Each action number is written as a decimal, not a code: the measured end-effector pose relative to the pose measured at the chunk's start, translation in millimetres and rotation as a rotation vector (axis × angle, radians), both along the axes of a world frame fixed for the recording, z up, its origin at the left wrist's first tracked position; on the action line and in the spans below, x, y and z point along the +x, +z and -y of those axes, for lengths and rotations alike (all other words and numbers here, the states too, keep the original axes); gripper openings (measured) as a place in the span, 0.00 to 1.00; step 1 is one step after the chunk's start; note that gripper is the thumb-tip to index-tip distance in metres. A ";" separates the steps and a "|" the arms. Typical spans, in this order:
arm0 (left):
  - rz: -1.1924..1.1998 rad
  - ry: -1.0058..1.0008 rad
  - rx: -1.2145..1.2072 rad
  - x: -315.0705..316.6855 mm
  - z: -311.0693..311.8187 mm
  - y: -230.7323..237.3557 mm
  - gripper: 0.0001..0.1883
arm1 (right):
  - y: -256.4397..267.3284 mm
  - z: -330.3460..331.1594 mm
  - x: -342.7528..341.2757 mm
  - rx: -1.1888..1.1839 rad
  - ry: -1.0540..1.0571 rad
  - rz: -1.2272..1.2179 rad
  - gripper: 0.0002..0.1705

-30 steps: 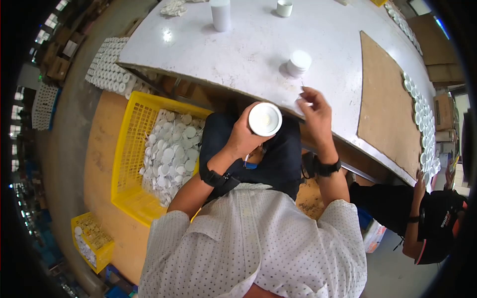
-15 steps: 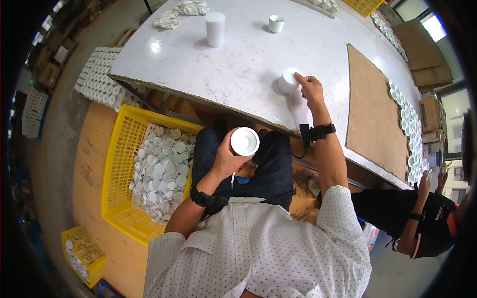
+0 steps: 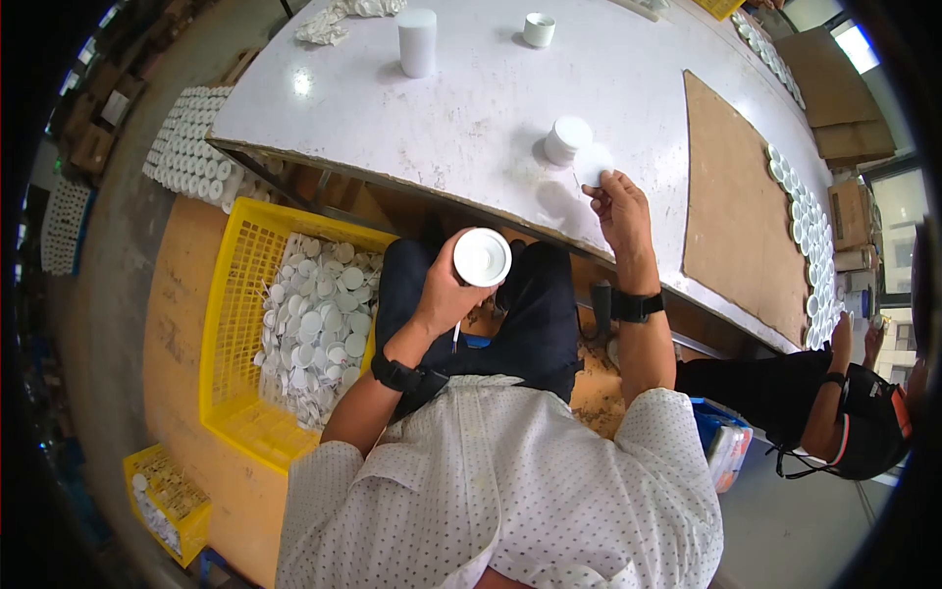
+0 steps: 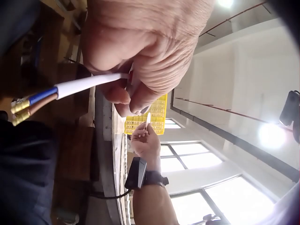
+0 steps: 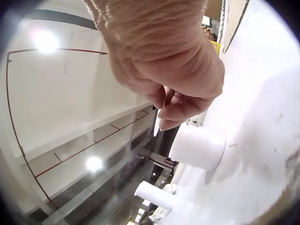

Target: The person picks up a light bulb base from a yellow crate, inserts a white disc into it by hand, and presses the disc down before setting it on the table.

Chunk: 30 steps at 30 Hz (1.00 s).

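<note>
My left hand [image 3: 444, 299] grips a round white light fitting [image 3: 482, 257] above my lap, its open face turned up. From the fitting's underside comes a white cable [image 4: 86, 84] with bare-ended blue and brown wires, plain in the left wrist view. Over the table's near part, my right hand [image 3: 624, 214] pinches a thin white disc [image 3: 594, 161] by its edge between thumb and fingers. Just beyond that disc stands a short stack of white discs [image 3: 567, 135]. The right wrist view shows the disc edge-on beside the stack.
A taller white stack [image 3: 417, 44] and a small white cup-shaped piece [image 3: 539, 30] stand farther back on the table [image 3: 471, 98]. Brown cardboard [image 3: 736, 206] lies at the right, beside rows of white rings. To my left, a yellow crate [image 3: 224, 324] holds many white discs. Another person works at the right.
My right hand went out to the short stack, then drew back a little toward me with a disc pinched. The left hand keeps its hold on the light fitting.
</note>
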<state>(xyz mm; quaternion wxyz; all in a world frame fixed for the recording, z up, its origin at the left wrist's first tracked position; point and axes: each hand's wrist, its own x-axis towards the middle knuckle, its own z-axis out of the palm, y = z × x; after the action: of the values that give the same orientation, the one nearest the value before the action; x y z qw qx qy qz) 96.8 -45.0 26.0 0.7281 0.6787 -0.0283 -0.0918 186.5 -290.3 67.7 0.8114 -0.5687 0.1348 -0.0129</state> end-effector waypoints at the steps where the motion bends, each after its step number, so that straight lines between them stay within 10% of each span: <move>1: 0.078 -0.004 0.015 1.9 2.4 0.4 0.33 | -0.6 -4.5 -8.3 0.008 0.047 0.013 0.07; 14: 0.089 -0.108 -0.297 7.0 16.2 14.4 0.37 | -30.4 -61.8 -70.2 -0.150 0.343 -0.098 0.09; 30: 0.254 0.013 0.114 -1.7 10.7 9.0 0.26 | -27.8 -84.2 -73.2 -0.105 0.339 -0.082 0.15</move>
<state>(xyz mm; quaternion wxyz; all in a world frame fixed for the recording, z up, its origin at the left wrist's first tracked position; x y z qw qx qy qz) 95.1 -55.7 35.0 0.6793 0.7255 -0.1109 -0.0019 113.3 -206.2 39.8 0.7651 -0.6247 0.0692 0.1401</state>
